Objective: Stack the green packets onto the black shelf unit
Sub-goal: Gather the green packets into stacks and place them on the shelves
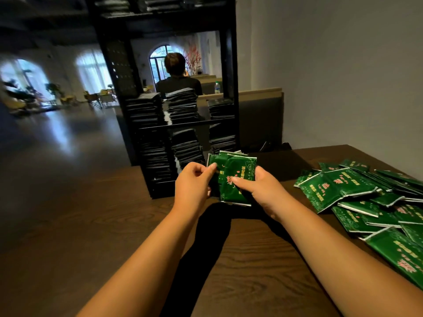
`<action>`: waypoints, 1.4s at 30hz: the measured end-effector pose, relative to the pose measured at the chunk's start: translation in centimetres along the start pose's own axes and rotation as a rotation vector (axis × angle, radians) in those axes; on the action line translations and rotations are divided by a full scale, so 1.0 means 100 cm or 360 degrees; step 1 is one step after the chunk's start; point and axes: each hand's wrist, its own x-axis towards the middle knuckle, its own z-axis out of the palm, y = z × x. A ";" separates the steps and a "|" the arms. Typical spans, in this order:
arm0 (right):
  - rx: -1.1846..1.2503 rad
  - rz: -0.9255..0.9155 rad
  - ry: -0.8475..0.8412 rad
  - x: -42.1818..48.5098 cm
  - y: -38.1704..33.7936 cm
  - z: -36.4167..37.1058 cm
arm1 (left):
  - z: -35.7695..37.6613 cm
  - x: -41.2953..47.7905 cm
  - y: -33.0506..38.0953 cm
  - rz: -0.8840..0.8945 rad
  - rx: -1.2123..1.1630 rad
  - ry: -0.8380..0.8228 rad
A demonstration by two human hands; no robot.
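- The left hand (193, 181) and right hand (258, 188) pinch a fanned bundle of green packets (235, 177) at frame centre, before the black shelf unit (230, 65).
- The slick packets may slide apart (edges unsquared) or topple the tall stacks (182, 106).

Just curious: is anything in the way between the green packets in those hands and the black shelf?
The left hand and right hand hold the green packets just before the black shelf unit; nothing visible lies between.

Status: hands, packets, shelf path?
Left hand and right hand grip a bunch of green packets over the table. Loose pile at right. Black shelf unit ahead, stacks inside, path open.
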 end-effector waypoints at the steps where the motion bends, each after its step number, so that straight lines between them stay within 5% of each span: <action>1: 0.0032 -0.0006 -0.0002 0.002 -0.001 0.009 | -0.010 -0.002 -0.001 -0.0058 -0.0141 0.0016; 4: 0.0144 -0.0057 -0.0002 0.009 0.001 0.033 | -0.031 -0.003 -0.016 -0.0178 -0.0405 -0.0164; 8: 0.0214 -0.0062 -0.0096 0.014 0.020 0.059 | -0.043 -0.014 -0.046 -0.0206 -0.0294 -0.0288; 24: -0.0075 -0.0150 -0.0238 0.022 0.048 0.072 | -0.053 -0.010 -0.044 0.0126 -0.0652 0.0068; 34: -0.0324 -0.0215 -0.0310 0.013 0.046 0.079 | -0.053 -0.022 -0.034 0.0182 -0.0578 -0.0078; 42: -0.0315 -0.0189 -0.0319 0.006 0.045 0.084 | -0.044 -0.033 -0.026 -0.0248 -0.0930 -0.0374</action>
